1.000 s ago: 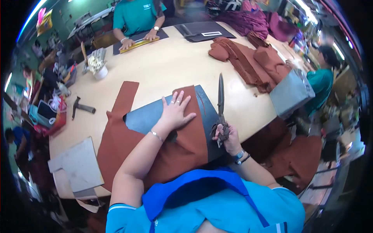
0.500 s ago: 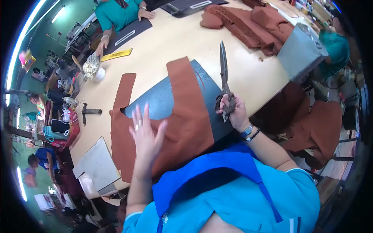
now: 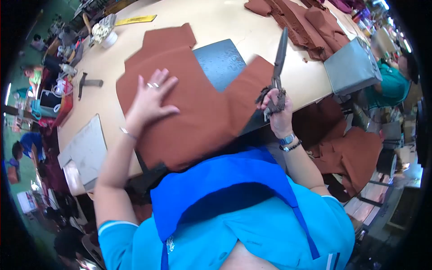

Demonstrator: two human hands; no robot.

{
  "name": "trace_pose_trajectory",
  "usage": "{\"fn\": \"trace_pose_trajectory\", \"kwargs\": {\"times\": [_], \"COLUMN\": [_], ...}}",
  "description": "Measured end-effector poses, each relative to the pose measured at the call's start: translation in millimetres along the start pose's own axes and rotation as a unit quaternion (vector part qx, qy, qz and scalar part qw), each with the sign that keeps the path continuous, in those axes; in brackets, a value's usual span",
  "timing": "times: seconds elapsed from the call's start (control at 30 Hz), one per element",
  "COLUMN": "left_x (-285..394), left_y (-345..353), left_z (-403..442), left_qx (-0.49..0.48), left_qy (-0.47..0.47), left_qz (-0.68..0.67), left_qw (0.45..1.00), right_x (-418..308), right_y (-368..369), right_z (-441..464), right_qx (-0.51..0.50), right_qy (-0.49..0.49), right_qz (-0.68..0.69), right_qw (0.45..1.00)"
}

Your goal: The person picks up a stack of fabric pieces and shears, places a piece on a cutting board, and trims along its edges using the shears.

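Observation:
A cut piece of reddish-brown material point(image 3: 193, 112), leather or fabric, lies on the table in front of me. My left hand point(image 3: 155, 96) rests on it with fingers spread. Under the piece is a dark, smooth board point(image 3: 221, 63), partly covered. My right hand point(image 3: 280, 112) grips a pair of scissors point(image 3: 281, 56) by handles wrapped in dark rag. Their blades are together and point away from me, above the piece's right-hand part.
On the left lie a hammer point(image 3: 92, 83) and a grey sheet point(image 3: 85, 146). A white pot point(image 3: 108, 40) and yellow ruler point(image 3: 135, 20) are farther back. More brown material point(image 3: 310, 27) and a grey-covered block point(image 3: 352, 67) stand right; other people work around.
The brown piece has been turned and shifted on the board, its cut-out now facing right. My left hand moved left and up with it; the scissors moved slightly right and up.

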State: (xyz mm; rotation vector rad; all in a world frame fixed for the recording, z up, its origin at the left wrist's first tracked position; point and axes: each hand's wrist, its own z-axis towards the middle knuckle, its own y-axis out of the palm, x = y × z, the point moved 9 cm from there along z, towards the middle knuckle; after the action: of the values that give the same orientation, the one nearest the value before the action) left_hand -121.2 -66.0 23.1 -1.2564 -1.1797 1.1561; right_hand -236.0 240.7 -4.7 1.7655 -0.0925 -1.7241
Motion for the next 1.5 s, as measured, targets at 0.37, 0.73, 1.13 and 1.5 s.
{"fn": "trace_pose_trajectory", "kwargs": {"times": [0.37,0.73,1.13,1.5], "left_x": [-70,4,111,105], "left_y": [23,-28,8,14], "left_z": [-14,-16,-11,-48], "left_qx": [0.025,0.169,0.138,0.078], "left_qy": [-0.309,-0.061,0.016,-0.033], "left_qz": [-0.019,-0.066,-0.212,-0.349], "left_qw": [0.950,0.981,0.967,0.933], "right_x": [-5,-7,-26,-25], "right_y": [-19,-6,-38,-45], "right_z": [-41,-66,-55,-50], "right_qx": [-0.064,-0.156,-0.201,-0.293], "right_qy": [0.120,0.341,0.409,0.508], "right_qz": [-0.110,-0.204,-0.246,-0.157], "right_qw": [0.985,0.904,0.856,0.795]}}
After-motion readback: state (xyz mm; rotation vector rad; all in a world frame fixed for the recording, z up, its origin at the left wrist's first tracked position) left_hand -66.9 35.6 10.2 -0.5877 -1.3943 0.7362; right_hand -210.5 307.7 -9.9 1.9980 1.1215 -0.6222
